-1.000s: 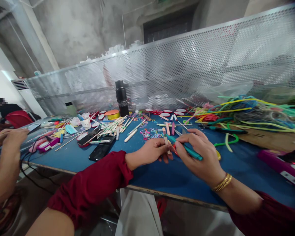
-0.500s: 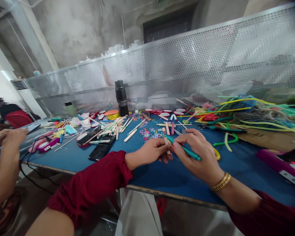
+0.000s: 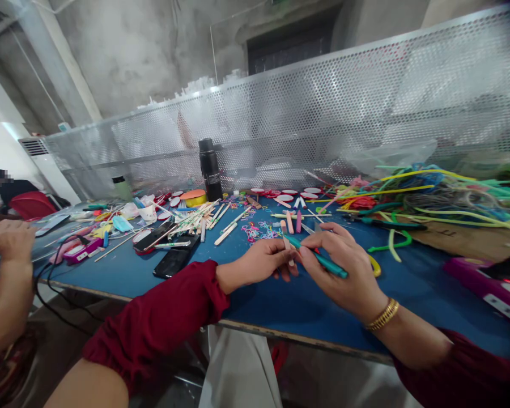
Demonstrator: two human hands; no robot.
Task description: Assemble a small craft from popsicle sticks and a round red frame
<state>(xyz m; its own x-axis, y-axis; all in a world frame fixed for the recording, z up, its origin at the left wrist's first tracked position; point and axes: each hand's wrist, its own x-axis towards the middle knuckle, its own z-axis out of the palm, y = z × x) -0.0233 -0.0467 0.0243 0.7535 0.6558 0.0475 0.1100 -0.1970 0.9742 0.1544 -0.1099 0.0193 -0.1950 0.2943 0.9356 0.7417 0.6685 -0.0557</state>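
My left hand (image 3: 261, 262) is closed, pinching a short, flat, pale stick (image 3: 288, 249) upright between thumb and fingers. Just to its right, my right hand (image 3: 344, 263) is wrapped round a slim teal tool (image 3: 332, 265). The teal tool slants from the palm toward the stick, and its tip lies close to or against the stick; its exact kind is unclear. Behind the hands are a mauve block-like piece (image 3: 298, 221), a peach piece (image 3: 289, 222) and a scatter of small coloured loops (image 3: 261, 232).
The blue table (image 3: 259, 309) holds a heap of wooden sticks (image 3: 195, 220), a black phone (image 3: 176, 258) and a black bottle (image 3: 210, 170). Coloured strips (image 3: 442, 192) and a purple device (image 3: 480, 286) are at right. A co-worker's arm (image 3: 15, 277) is at far left.
The co-worker's hand at far left has shifted left, away from the flat object on the table. My hands have barely moved; the pale stick appears slightly turned.
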